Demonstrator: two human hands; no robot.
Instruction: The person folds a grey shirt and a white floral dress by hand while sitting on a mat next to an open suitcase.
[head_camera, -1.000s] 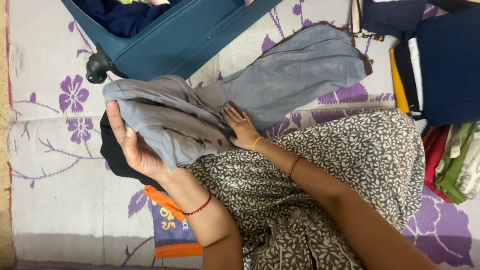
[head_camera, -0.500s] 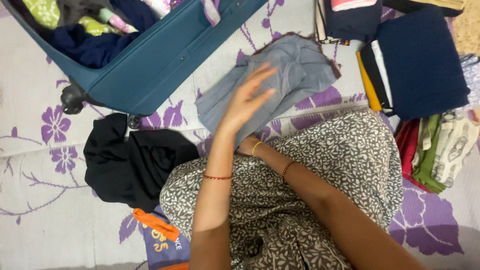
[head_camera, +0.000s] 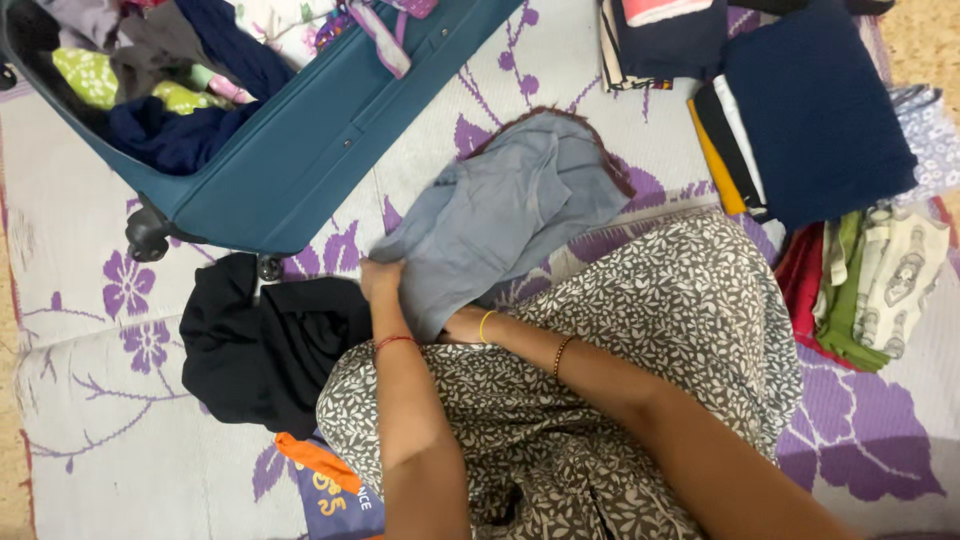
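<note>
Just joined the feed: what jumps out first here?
Centre frame, both hands work a grey garment on the purple-flowered mat: the left hand grips its near edge, the right hand is tucked beneath. An open teal suitcase stuffed with clothes sits upper left, and a black garment lies beside the left arm.

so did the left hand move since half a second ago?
Yes. The left hand was raised open over the grey cloth; it has dropped to the cloth's near-left edge, closer to the black garment, and grips it there.
</note>
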